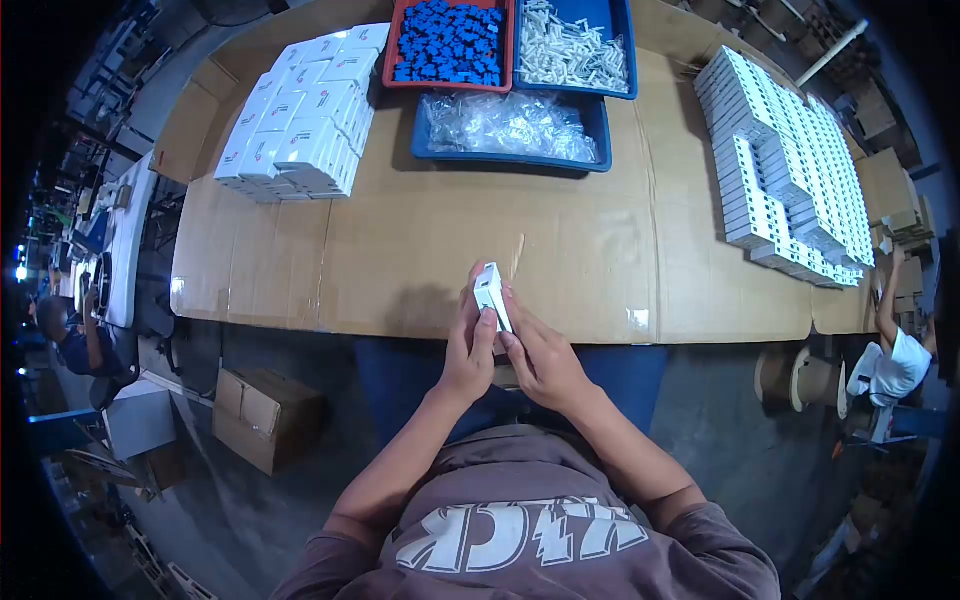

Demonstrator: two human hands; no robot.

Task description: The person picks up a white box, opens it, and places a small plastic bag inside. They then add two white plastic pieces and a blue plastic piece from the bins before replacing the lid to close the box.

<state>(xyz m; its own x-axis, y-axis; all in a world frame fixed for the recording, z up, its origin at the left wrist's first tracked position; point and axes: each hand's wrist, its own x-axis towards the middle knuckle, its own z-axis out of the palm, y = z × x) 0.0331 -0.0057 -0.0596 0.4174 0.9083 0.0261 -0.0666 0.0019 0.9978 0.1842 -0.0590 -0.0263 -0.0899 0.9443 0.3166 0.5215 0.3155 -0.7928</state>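
Observation:
Both my hands hold one small white box [491, 292] upright over the near edge of the cardboard-covered table [420, 250]. My left hand [468, 350] grips its left side with the thumb up along the box. My right hand [540, 360] closes on its right side with fingers on the face. Stacked white boxes [300, 115] lie at the far left, and another large batch of white boxes [790, 170] lies at the right.
A red tray of blue parts [450, 42], a blue tray of white parts [575, 45] and a blue tray of clear bags [510, 128] stand at the back. A cardboard carton [262, 415] sits on the floor at left. Other people work at both sides.

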